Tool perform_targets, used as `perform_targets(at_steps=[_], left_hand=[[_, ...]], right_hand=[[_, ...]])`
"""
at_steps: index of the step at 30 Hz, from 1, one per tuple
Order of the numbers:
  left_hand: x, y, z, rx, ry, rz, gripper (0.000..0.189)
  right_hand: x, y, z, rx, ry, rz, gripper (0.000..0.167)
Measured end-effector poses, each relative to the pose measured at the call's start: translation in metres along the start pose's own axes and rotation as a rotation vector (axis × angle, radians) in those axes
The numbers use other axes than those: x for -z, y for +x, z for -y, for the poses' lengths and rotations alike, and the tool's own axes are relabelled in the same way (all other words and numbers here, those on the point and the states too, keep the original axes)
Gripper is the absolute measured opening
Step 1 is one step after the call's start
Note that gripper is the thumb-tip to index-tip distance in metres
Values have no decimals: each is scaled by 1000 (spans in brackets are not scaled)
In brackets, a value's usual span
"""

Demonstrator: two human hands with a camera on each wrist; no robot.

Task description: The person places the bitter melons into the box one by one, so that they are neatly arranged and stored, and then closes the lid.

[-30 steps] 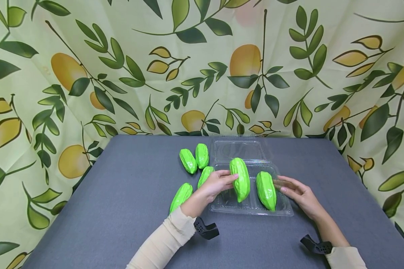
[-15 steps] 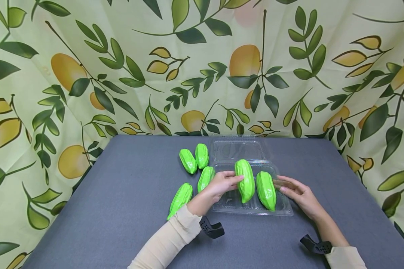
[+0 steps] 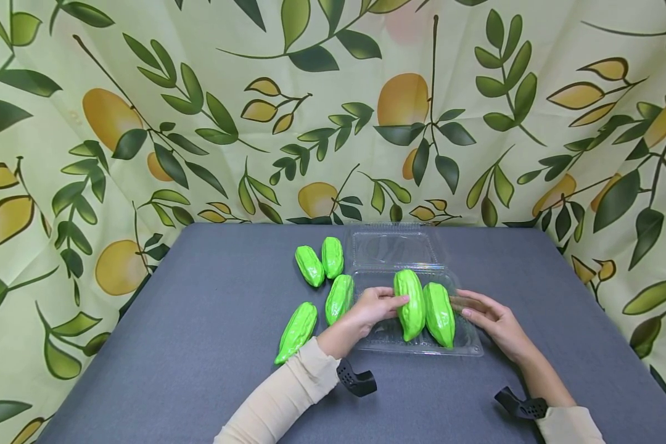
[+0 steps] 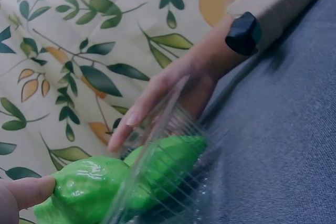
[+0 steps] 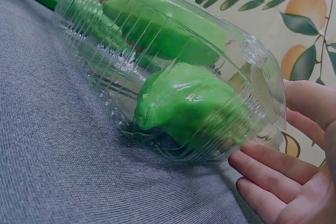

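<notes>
My left hand (image 3: 374, 310) grips a bright green ridged gourd (image 3: 409, 305), thumb on its near side, above the left part of a clear plastic clamshell box (image 3: 416, 349). A second such gourd (image 3: 439, 316) lies inside the box's right part, close beside the held one. In the left wrist view my thumb presses the held gourd (image 4: 89, 184). My right hand (image 3: 496, 324) touches the box's right side with nearly straight fingers. In the right wrist view its fingertips (image 5: 252, 174) rest against the ribbed wall, and the box gourd (image 5: 186, 100) shows through the plastic.
The box's lid (image 3: 394, 248) lies folded back behind it. Left of the box, two gourds (image 3: 309, 266) lie side by side at the back, one gourd (image 3: 340, 297) near my left wrist, and another gourd (image 3: 297, 332) farther forward. A leaf-print cloth (image 3: 333, 123) hangs behind the grey table (image 3: 200, 320).
My left hand has moved right and a little down with the gourd, bringing it next to the one in the box. My right hand has stayed at the box's side.
</notes>
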State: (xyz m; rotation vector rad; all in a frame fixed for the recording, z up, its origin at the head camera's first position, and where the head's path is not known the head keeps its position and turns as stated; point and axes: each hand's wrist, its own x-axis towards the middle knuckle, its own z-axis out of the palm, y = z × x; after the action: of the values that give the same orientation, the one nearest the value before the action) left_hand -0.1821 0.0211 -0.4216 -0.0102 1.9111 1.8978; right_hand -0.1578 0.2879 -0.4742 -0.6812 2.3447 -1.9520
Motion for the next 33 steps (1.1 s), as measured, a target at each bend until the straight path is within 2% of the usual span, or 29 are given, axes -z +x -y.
perform_targets(at_steps=[19,26,33], left_hand=[[-6,5,11,46,72,-18,41],[-7,8,14,61,59,-27,37],[-7,5,13,67,62,-19,36]], right_hand=[[2,0,-1,18,6,7,41],[2,0,0,19,0,9,41],[2,1,1,9,0,2,41]])
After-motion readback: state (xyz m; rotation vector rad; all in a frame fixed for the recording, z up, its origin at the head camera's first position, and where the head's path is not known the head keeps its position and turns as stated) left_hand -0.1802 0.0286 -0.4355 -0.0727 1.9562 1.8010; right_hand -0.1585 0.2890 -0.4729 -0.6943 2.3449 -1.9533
